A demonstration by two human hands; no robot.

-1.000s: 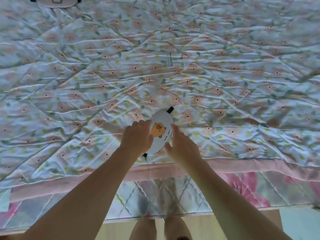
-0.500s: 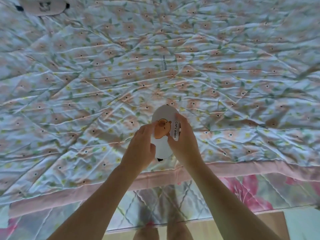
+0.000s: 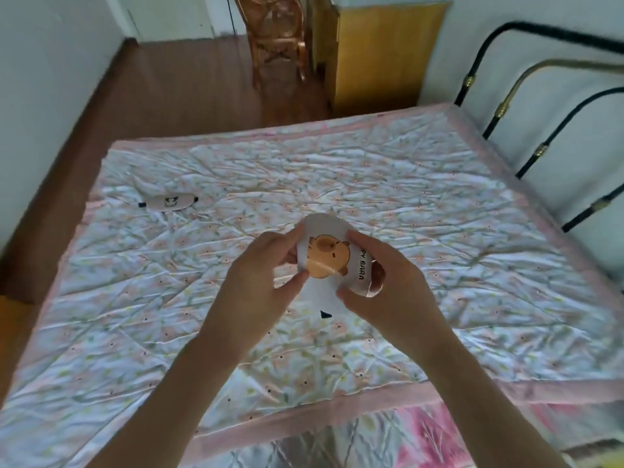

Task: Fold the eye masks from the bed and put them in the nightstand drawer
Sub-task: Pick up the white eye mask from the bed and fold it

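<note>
A white eye mask (image 3: 332,255) with an orange capybara print is held up above the bed, partly folded over itself. My left hand (image 3: 260,282) pinches its left edge and my right hand (image 3: 388,288) grips its right side. A short black strap end shows below the mask. A second white eye mask (image 3: 169,201) lies flat on the flowered quilt (image 3: 439,231) at the far left of the bed. The nightstand drawer cannot be made out.
A yellow wooden cabinet (image 3: 381,52) stands beyond the far edge of the bed, with a rattan chair (image 3: 273,38) to its left. A black and brass metal bed frame (image 3: 547,96) runs along the right side. Brown floor lies to the left.
The mask has been lifted off the quilt and is held higher in both hands. My view has tilted up, so the whole bed and the room beyond now show.
</note>
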